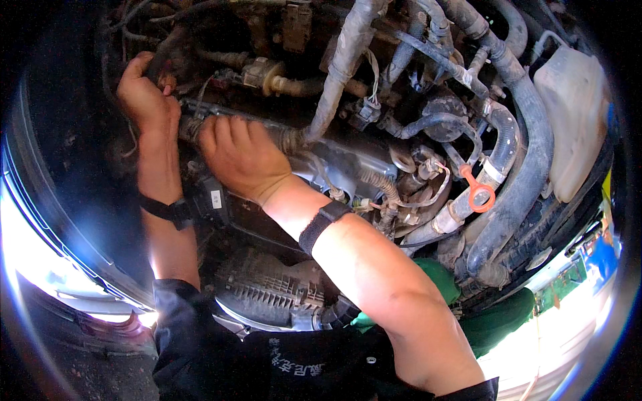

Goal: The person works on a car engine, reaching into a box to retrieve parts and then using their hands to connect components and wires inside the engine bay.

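Both my arms reach into a dusty engine bay. At the far left, my left hand [144, 93] is closed, fingers curled beside a dark hose [166, 57]; whatever it grips is hidden in shadow. Lower and to the right, my right hand [241, 154] curls its fingers over a dark pipe [289, 140] that runs along the grey engine cover [348, 167]. The palm hides part of that pipe. Above it sits a connector fitting [263, 75] with a tan end.
Thick grey hoses [535, 134] curve down the right side beside a whitish plastic tank [568, 100]. An orange ring handle [491, 197] stands by a metal pipe. Below my right forearm lie a ribbed black housing [267, 287] and green cloth [495, 321].
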Demonstrator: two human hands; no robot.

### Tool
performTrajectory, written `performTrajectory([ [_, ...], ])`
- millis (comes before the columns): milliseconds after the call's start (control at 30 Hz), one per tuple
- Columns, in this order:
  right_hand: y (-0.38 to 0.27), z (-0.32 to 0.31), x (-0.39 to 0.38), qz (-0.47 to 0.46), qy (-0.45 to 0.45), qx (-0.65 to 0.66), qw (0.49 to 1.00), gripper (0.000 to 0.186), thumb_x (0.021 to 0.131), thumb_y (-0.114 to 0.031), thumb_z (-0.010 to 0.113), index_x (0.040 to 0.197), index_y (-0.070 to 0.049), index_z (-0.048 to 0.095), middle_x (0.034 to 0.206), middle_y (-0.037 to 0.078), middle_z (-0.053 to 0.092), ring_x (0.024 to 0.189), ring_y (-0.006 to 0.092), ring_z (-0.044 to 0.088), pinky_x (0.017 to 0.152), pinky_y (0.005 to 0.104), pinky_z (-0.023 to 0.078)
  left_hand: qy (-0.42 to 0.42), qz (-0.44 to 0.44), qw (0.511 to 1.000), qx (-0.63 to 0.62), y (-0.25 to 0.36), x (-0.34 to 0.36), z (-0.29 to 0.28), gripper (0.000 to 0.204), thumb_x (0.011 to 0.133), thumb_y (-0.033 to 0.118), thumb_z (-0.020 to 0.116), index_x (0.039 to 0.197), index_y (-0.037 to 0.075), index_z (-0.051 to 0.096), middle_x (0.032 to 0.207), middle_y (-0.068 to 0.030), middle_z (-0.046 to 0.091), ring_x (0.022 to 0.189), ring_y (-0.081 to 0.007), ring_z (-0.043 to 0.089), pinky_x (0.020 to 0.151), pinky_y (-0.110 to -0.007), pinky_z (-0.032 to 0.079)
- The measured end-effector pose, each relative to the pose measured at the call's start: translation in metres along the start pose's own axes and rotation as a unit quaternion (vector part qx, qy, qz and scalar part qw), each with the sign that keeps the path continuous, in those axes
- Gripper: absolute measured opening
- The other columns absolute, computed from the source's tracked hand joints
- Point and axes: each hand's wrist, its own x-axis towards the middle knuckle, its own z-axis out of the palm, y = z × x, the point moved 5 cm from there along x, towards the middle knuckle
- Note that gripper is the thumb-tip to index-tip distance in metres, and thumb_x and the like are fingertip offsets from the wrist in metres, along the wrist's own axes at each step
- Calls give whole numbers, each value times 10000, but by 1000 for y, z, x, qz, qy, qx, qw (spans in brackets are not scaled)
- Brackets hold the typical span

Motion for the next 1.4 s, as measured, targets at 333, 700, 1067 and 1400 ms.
performTrajectory([
  [333, -4, 4, 0, 4, -20, 20, 1000, 299, 799, -225, 549, 1023, -42, 624, 879, 49, 592, 774, 191, 546, 647, 312, 408, -75, 24, 996, 33, -2, -2, -4, 150, 933, 152, 499, 901, 34, 587, 779, -77, 588, 549, -125, 440, 488, -255, 319],
  [700, -1, 1, -1, -2, -32, 34, 999, 324, 811, -219, 536, 1054, -22, 622, 867, 53, 585, 782, 197, 546, 669, 322, 414, -242, 17, 950, 194, 1, -10, 4, 343, 996, 323, 570, 764, 72, 541, 690, 13, 424, 570, -93, 375, 539, -267, 313],
  [1067, 0, 1, 0, 7, -23, 51, 998, 314, 813, -214, 535, 1048, -22, 617, 860, 50, 573, 791, 198, 549, 677, 323, 413, -243, -40, 940, 237, -2, 1, 5, 359, 987, 338, 609, 702, 147, 502, 620, 78, 341, 536, -54, 307, 510, -255, 266],
  [1400, -1, 1, 1, 8, -64, 32, 997, 316, 806, -216, 538, 1048, -29, 618, 871, 49, 578, 796, 198, 551, 676, 321, 416, -265, -35, 941, 205, -6, -7, 8, 306, 944, 293, 671, 718, 141, 532, 607, 79, 360, 513, -47, 299, 489, -248, 242],
])
